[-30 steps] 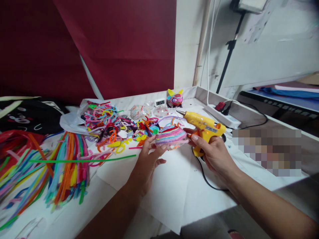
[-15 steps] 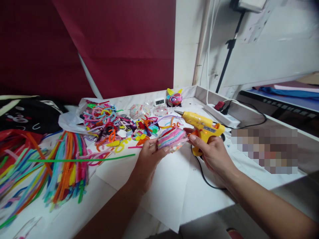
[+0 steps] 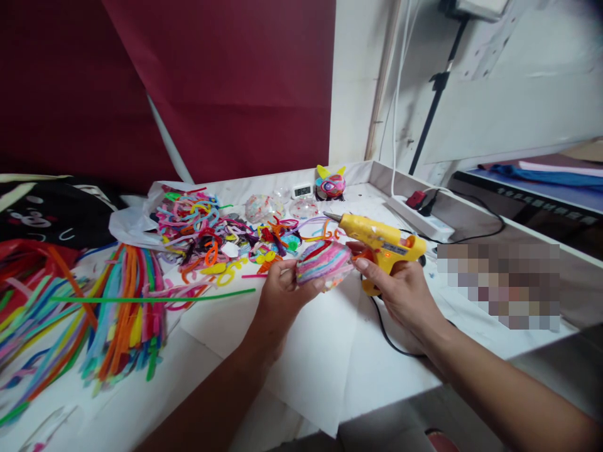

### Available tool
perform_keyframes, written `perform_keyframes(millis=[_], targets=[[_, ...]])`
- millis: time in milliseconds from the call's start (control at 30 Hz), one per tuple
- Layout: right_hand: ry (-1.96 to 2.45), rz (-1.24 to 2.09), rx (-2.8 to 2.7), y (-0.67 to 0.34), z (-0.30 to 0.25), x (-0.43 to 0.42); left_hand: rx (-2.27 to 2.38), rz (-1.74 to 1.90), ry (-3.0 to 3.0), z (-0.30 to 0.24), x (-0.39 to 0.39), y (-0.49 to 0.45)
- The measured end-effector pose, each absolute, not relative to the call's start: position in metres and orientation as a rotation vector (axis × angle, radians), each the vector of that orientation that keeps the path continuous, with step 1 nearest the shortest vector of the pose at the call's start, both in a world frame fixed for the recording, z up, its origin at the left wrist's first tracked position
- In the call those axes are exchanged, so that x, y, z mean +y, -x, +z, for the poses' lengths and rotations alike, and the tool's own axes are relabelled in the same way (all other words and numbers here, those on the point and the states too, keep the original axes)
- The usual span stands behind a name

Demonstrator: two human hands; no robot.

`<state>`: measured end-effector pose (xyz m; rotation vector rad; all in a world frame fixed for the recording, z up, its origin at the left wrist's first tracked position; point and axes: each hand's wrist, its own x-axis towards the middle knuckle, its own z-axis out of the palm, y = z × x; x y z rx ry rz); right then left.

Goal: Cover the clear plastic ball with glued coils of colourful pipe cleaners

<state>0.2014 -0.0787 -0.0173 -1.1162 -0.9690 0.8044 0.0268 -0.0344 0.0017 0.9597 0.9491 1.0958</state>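
Observation:
Between my hands is a clear, rounded shell (image 3: 325,263) partly covered with pink, white, blue and red stripes that look like pipe cleaners. My left hand (image 3: 284,295) grips its left side, thumb in front. My right hand (image 3: 402,292) is closed round the handle of a yellow hot glue gun (image 3: 377,235), with a small orange light glowing on its side. The gun's nozzle points left, above and behind the shell. My right fingertips are close to the shell's right edge; whether they touch it I cannot tell. White paper (image 3: 315,364) lies beneath.
Bundled pipe cleaners (image 3: 127,307) lie at left, with a loose green one (image 3: 155,299) across them. Behind are a colourful pile of cut pieces (image 3: 188,220), clear speckled domes (image 3: 264,208), a small digital clock (image 3: 302,191) and a horned figure (image 3: 330,184). A power strip (image 3: 421,220) sits at right.
The shell has turned slightly in my hands, and a red stripe shows more on its top. The glue gun has shifted a little to the left. Both grips stay the same.

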Motion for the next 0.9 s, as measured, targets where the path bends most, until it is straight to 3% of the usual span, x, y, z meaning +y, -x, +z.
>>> perform_keyframes(millis=[900], targets=[[1.103, 0.69, -1.055, -0.1913, -0.0083, -0.0854, 0.909, 0.988, -1.163, 0.0036, -0.0352, -0.0216]])
